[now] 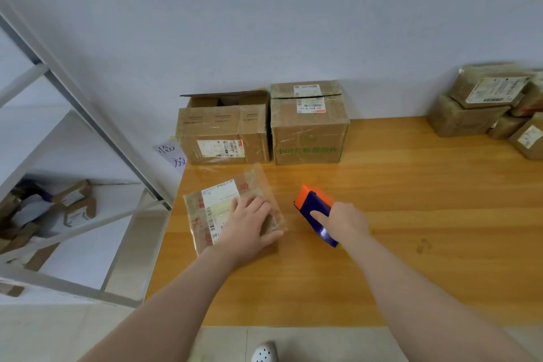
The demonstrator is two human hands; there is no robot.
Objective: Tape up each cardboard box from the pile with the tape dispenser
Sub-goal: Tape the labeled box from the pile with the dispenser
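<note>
A small flat cardboard box (211, 206) with a white shipping label lies near the left end of the wooden table (411, 214). My left hand (249, 223) rests flat on its top, fingers spread. To the right of the box, my right hand (343, 222) grips the blue and orange tape dispenser (314, 206), which sits on the table with its orange end pointing away from me. A gap of bare wood separates the dispenser from the small box.
Two larger cardboard boxes stand against the wall, one with open flaps (223, 129) and one taped (308, 123). A pile of taped boxes (493, 109) sits at the far right. A white metal shelf (73, 185) holding parcels stands to the left.
</note>
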